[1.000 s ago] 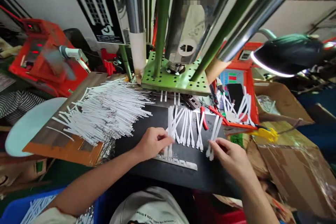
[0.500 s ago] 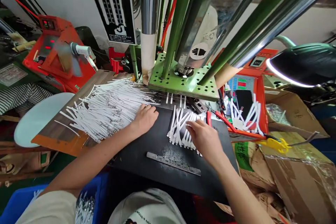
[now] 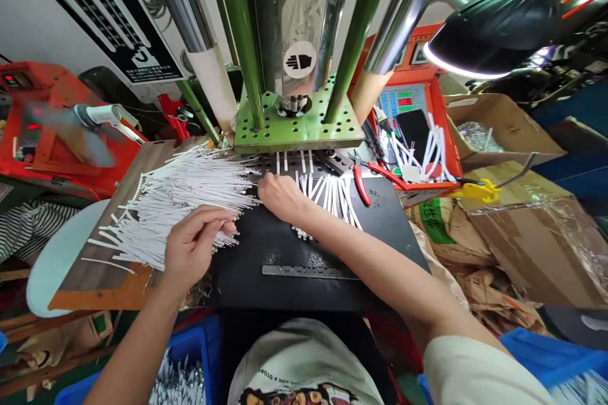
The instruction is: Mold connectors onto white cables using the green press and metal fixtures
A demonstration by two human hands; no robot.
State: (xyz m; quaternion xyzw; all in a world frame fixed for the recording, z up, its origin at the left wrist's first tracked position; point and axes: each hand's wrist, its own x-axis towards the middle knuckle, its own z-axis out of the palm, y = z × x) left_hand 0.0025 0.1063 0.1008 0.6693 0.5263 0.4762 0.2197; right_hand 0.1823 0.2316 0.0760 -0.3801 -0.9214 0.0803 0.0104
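Observation:
My left hand hovers over the lower right side of a big heap of thin white strips. Its thumb and fingers are closed in a pinch, and whatever they hold is too small to make out. Beside the heap's right edge, my right hand is closed with its fingertips down by the strip ends; what it grips is hidden. A smaller fanned bunch of white strips lies on the black work surface, partly covered by my right forearm. Several strips poke out beneath the green press plate.
A notched metal bar lies on the black surface's near side. Red-handled pliers rest at the right. A red control box, a lamp and cardboard boxes stand further right. A blue bin sits below left.
My right hand has gone from the small bunch leftward to the heap's right edge. My left hand has drawn back toward me over the heap. The camera view has turned.

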